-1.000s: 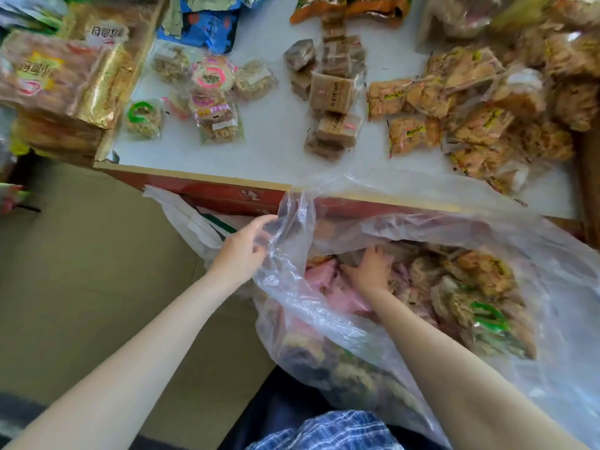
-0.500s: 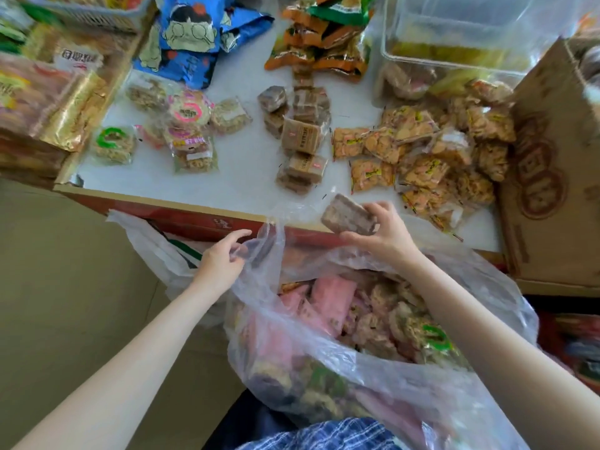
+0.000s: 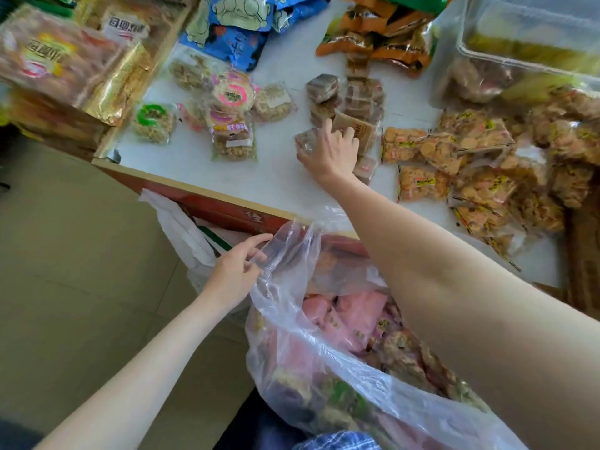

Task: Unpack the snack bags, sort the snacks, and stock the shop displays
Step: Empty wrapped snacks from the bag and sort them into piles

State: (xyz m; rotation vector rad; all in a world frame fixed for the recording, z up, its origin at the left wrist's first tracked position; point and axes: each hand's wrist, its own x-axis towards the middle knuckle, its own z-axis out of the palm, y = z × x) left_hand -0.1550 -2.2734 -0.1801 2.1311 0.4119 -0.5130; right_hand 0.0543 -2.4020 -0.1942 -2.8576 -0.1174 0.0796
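A large clear plastic bag (image 3: 324, 352) full of pink and brown snack packets sits in my lap below the table edge. My left hand (image 3: 237, 271) pinches the bag's rim and holds it open. My right hand (image 3: 331, 151) reaches over the white table (image 3: 279, 186) and grips a brown wrapped snack (image 3: 305, 141) at the near edge of the pile of brown snacks (image 3: 350, 102). Orange cracker packets (image 3: 454, 164) lie in a heap to the right of that pile. Round pink and green packets (image 3: 227, 118) lie to the left.
Blue bags (image 3: 233, 24) and orange bags (image 3: 373, 30) lie at the back of the table. A clear plastic tub (image 3: 526, 43) stands at the back right. Gold-wrapped boxes (image 3: 65, 66) are stacked on the left. A white bag (image 3: 181, 235) hangs below the table's red edge.
My right hand lifted a brown snack out of the bag and carried it forward onto the table by the brown pile. My left hand stayed on the bag's rim.
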